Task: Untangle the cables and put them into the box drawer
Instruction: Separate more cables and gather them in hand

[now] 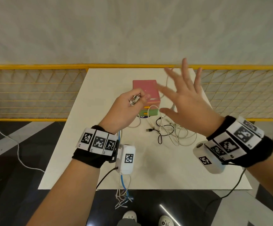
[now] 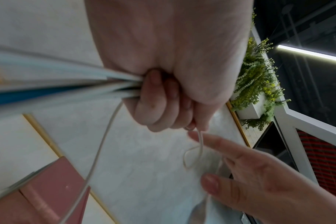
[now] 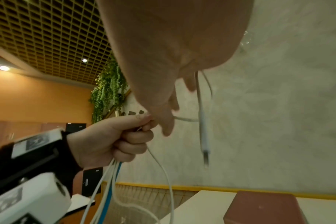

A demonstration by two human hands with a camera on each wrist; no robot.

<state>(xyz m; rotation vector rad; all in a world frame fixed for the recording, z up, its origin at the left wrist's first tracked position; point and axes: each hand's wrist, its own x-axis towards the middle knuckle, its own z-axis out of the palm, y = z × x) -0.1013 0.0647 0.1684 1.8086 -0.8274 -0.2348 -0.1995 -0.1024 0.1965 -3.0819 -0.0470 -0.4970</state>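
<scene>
Cables, thin white and black, tangled loosely beside box drawer.

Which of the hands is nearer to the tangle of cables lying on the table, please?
Right. The right hand, fingers spread, hovers directly over the cable tangle; the left hand is off to its left, gripping separated cables.
</scene>
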